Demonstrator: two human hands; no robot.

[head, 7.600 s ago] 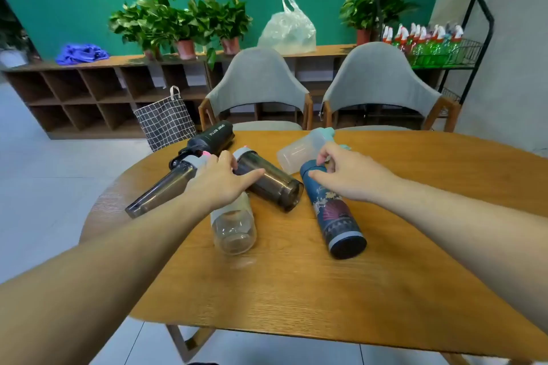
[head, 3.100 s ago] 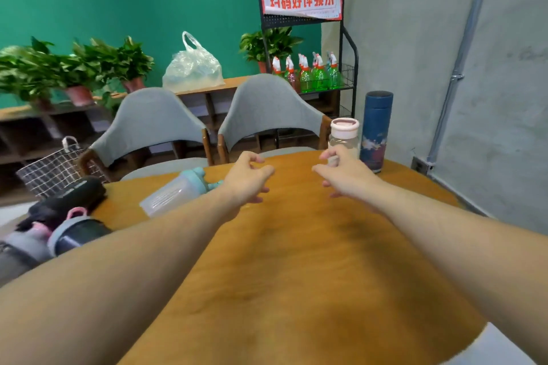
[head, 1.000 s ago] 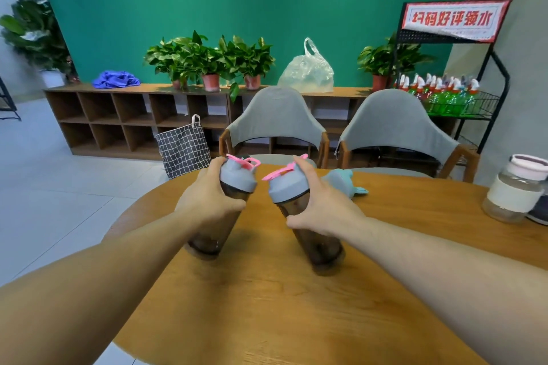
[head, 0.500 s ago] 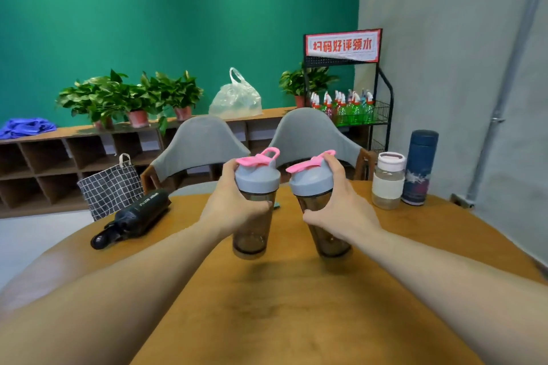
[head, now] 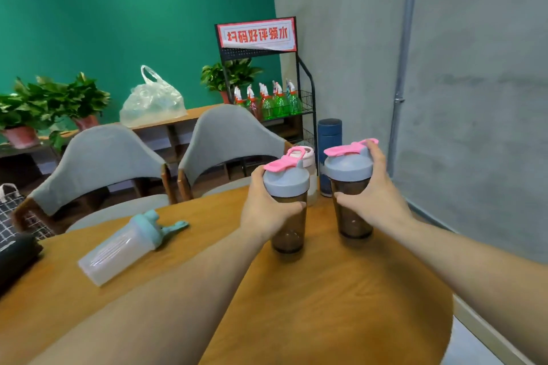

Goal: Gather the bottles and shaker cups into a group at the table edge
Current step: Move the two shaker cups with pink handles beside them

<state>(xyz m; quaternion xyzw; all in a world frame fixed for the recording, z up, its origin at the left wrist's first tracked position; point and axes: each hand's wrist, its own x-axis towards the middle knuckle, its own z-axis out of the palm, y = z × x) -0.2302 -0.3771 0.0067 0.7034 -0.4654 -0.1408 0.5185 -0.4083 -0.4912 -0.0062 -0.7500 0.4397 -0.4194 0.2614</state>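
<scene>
Head view: left hand wrapped around one smoky shaker cup, right hand around its twin. Both cups upright, bases at or just above the wooden surface; contact unclear. Blue flask and white-lidded jar stand just behind, near the far edge. Clear shaker with teal lid lies on its side, well apart. Risk: pushing the cups forward could knock the jar or flask off the edge; loose pink flip caps may snag fingers.

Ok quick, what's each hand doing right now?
Left hand: closed around the left smoky shaker cup.
Right hand: closed around the right smoky shaker cup.
</scene>
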